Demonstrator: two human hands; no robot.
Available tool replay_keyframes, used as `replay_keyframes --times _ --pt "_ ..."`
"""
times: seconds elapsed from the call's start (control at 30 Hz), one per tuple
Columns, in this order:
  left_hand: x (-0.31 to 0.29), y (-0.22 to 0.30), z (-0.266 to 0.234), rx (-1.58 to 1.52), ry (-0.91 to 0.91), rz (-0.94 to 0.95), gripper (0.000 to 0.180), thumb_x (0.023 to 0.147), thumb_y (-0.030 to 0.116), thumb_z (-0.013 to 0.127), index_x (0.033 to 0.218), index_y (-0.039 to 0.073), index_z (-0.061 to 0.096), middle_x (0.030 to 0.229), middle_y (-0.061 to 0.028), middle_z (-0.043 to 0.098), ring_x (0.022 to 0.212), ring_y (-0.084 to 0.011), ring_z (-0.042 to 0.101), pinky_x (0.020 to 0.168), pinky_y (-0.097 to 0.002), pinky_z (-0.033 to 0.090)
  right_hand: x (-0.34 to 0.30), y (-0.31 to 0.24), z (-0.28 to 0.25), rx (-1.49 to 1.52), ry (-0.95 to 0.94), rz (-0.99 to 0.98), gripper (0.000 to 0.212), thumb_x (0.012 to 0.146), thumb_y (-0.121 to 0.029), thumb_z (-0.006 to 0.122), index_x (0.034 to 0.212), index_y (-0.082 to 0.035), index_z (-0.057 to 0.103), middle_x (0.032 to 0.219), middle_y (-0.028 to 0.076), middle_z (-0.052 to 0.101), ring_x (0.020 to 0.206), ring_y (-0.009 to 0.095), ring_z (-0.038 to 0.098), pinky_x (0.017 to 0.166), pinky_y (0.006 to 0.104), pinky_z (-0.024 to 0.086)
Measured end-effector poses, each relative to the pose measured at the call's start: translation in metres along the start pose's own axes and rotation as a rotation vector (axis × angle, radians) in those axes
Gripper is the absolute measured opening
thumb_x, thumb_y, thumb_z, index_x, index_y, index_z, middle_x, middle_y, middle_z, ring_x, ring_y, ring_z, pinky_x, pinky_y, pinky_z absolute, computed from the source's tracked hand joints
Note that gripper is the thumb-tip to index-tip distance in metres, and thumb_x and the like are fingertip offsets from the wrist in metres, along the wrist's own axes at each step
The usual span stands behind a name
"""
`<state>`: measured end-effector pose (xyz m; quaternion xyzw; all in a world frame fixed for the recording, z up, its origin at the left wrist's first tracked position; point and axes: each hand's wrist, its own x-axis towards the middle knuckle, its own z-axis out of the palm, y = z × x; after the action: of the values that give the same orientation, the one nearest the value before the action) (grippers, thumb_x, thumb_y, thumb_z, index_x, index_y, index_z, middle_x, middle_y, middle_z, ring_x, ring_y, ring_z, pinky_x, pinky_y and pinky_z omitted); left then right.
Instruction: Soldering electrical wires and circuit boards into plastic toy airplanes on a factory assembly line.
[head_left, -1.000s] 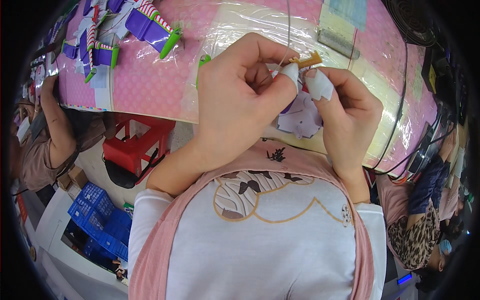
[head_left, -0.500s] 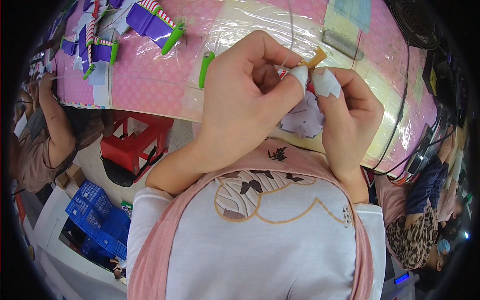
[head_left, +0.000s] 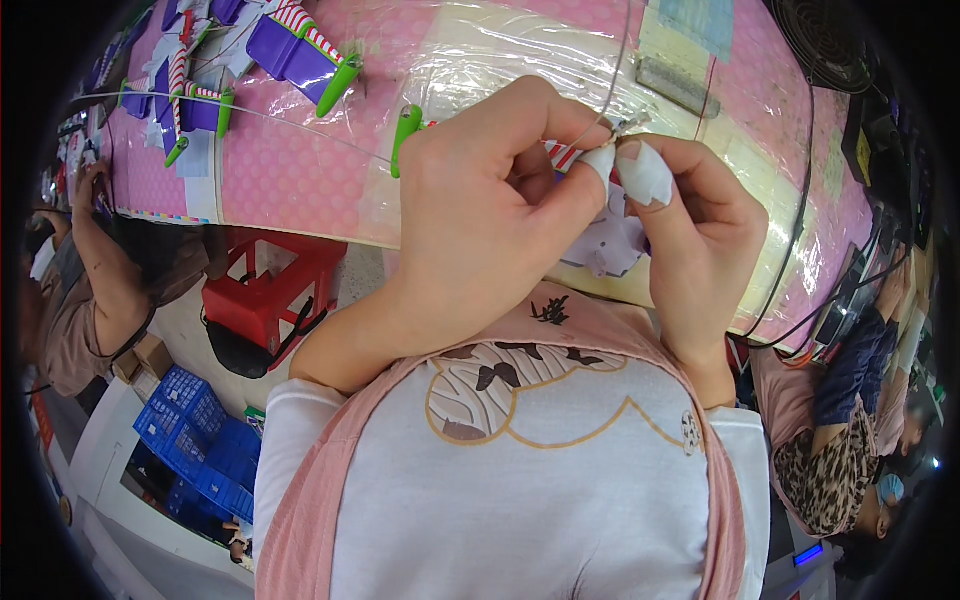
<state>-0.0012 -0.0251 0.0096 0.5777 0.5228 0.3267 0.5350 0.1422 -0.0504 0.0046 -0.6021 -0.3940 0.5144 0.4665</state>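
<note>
My left hand (head_left: 490, 180) and my right hand (head_left: 690, 205) meet above the table edge, thumbs and forefingers pinched close together. White tape wraps both thumbs. Between the fingertips a small silvery-grey piece (head_left: 632, 122) sticks out; its exact kind is too small to tell. A thin wire (head_left: 625, 60) runs up from my left fingertips. Below the fingers lies a pale lavender plastic toy part (head_left: 610, 245), partly hidden by my hands. Behind my left hand a toy wing's green tip (head_left: 407, 132) and red-white stripes show.
Purple, green and striped toy wings (head_left: 300, 60) lie at the far left of the pink table (head_left: 300, 180). A grey metal bar (head_left: 678, 85) and a black cable (head_left: 808, 190) are on the right. A red stool (head_left: 265, 290) and blue crates (head_left: 195, 430) stand left. Co-workers sit on both sides.
The tan forked end at my fingertips no longer shows; a silvery-grey piece shows there instead. The wire has swung right. My left hand has dropped slightly, uncovering more of the striped wing.
</note>
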Motion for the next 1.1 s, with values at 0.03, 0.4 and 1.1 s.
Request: replay_keyframes --times 0.03,0.4,1.1 --pt "0.001 -0.001 -0.001 -0.008 -0.010 0.004 0.014 0.078 -0.008 0.056 0.091 -0.003 0.055 0.098 -0.0113 0.061 0.077 -0.0078 0.058 0.065 -0.0190 0.047 0.000 -0.001 0.000 -0.017 -0.004 -0.014 0.014 0.082 -0.008 0.064 0.089 0.004 0.063 0.070 0.000 0.059 0.059 0.002 0.049 0.051 0.0164 0.039" --pt "0.007 -0.010 0.013 0.321 0.191 0.565 0.015 0.063 -0.005 0.066 0.075 0.001 0.059 0.085 -0.0078 0.065 0.045 -0.0048 0.042 0.040 -0.0184 0.034 0.002 0.018 -0.008 -0.047 -0.001 -0.171 0.013 0.082 -0.008 0.064 0.086 0.004 0.061 0.066 -0.002 0.056 0.059 0.001 0.046 0.051 0.0157 0.036" --pt "0.022 -0.003 -0.002 0.465 0.035 0.657 0.024 0.063 -0.005 0.062 0.087 0.001 0.062 0.071 -0.0068 0.057 0.062 -0.0148 0.058 0.051 -0.0278 0.047 0.011 0.000 -0.007 -0.352 -0.038 -0.125 0.027 0.092 -0.020 0.049 0.078 0.001 0.059 0.058 0.003 0.055 0.054 0.007 0.048 0.049 0.0228 0.039"
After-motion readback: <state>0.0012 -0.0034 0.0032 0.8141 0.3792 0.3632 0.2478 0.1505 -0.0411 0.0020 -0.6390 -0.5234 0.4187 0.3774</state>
